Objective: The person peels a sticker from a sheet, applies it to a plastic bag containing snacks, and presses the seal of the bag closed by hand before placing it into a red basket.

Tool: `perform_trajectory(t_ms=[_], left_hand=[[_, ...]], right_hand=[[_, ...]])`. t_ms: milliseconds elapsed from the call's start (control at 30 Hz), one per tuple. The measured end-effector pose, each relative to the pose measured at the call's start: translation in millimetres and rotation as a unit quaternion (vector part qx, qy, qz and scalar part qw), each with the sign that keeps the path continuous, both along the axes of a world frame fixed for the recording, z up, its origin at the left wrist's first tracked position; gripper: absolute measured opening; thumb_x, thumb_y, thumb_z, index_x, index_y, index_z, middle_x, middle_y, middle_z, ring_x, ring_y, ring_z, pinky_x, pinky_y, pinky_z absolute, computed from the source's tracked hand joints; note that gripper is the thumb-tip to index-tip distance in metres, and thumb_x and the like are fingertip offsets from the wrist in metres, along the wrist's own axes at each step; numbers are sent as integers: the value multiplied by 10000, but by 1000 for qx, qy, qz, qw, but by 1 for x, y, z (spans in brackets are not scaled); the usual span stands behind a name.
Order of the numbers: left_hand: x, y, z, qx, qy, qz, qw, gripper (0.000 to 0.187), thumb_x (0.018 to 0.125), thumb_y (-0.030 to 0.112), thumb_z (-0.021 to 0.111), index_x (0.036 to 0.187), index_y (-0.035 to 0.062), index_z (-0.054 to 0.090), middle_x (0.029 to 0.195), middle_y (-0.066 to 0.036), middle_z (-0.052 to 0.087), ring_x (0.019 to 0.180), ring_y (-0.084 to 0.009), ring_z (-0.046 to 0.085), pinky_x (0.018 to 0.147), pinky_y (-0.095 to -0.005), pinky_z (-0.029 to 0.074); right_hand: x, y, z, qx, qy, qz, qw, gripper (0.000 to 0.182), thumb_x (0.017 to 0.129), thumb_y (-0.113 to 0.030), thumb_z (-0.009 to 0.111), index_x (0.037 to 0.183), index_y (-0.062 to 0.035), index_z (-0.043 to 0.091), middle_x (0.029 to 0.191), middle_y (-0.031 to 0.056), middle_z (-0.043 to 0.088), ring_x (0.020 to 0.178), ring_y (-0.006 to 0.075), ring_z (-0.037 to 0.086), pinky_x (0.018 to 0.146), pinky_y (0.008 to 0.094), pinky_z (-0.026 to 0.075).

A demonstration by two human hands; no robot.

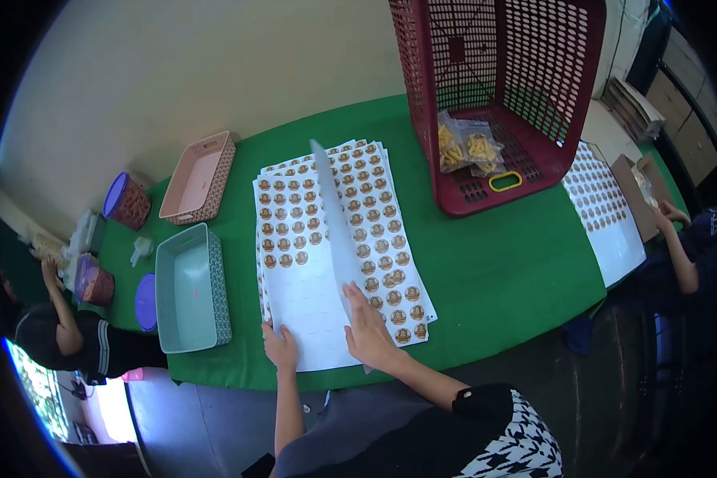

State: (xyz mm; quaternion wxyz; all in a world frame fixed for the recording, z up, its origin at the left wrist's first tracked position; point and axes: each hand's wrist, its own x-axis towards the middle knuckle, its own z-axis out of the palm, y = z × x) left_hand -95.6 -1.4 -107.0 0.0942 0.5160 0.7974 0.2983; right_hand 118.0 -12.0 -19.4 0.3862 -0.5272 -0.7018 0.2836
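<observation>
Houndstooth cloth (519, 438) sat closest, my right hand (369, 331) basically open against a raised sheet (337, 219), my left hand (280, 349) half-curled at the printed stack (303, 295), grip unclear.

A beige wall (295, 64) behind a green-clothed table (502, 263), gray floor (207, 414) below, daylight glaring through the lower-left window (36, 382)

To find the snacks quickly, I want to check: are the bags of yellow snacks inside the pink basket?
No, the bags of yellow snacks lie inside the maroon plastic crate.
</observation>
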Motion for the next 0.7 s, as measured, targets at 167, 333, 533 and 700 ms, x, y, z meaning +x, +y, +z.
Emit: perform_trajectory(t_ms=[167, 333, 533, 700], left_hand=[[1, 0, -3, 13, -4, -16, 1000, 285, 765, 140, 487, 1005, 11, 404, 895, -218, 548, 814, -388, 528, 698, -443, 394], [10, -3, 1, -27, -49, 3, 998, 353, 762, 128, 489, 1070, -8, 384, 1003, -233, 506, 920, -380, 492, 777, -422, 383], [67, -7, 79, 68, -115, -144, 981, 542, 757, 164, 555, 1190, -16, 283, 1211, -218, 322, 1130, -336, 325, 943, -373, 260], [99, 11, 54, -63, -425, -250, 867, 397, 798, 107, 500, 1149, -17, 360, 1029, -150, 498, 940, -204, 491, 838, -291, 364]], right_hand=[[10, 2, -24, -20, 107, -3, 994, 682, 710, 57, 456, 1260, 17, 56, 1274, 271, 180, 1145, 364, 336, 972, 397, 254], [46, 4, -24, -28, 110, 5, 994, 679, 740, 33, 463, 1233, -5, -2, 1262, 214, 303, 1170, 315, 329, 986, 386, 228], [18, 1, 2, -17, 167, 89, 982, 642, 785, -42, 457, 1237, -28, 2, 1272, 187, 311, 1161, 285, 344, 937, 385, 299], [15, 16, -38, -93, 242, -27, 965, 651, 759, -70, 512, 1267, -34, 107, 1128, 187, 400, 1004, 283, 432, 858, 381, 339]])
